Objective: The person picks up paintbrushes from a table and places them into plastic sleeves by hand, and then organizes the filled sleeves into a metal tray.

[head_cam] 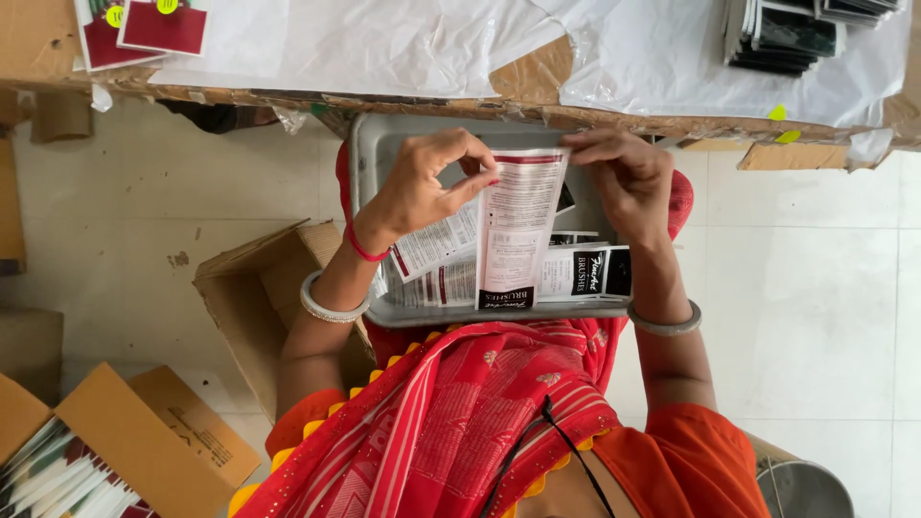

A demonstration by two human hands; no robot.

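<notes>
Fingers point(477, 165) of the left hand point(422, 187) pinch the upper left corner of a packet point(516, 230), while the right hand point(624, 177) closes on its upper right corner; both hands grip it at the centre of the frame, just above a grey tray point(369, 158). The packet is a tall, narrow, flat sleeve, white with fine dark print, a red band along its top and a black strip at its bottom end. It hangs upright between the hands, its lower end over the tray's near rim.

More packets point(585, 271) of the same kind lie flat and overlapping in the tray, which rests on the person's lap over red cloth point(480, 403). Each wrist carries a silver bangle point(326, 305). At the top of the frame a surface point(384, 43) covered in white plastic bears red cards point(144, 27) at upper left and a dark stack point(782, 34) at upper right. An open box point(254, 293) stands on the floor at the left.
</notes>
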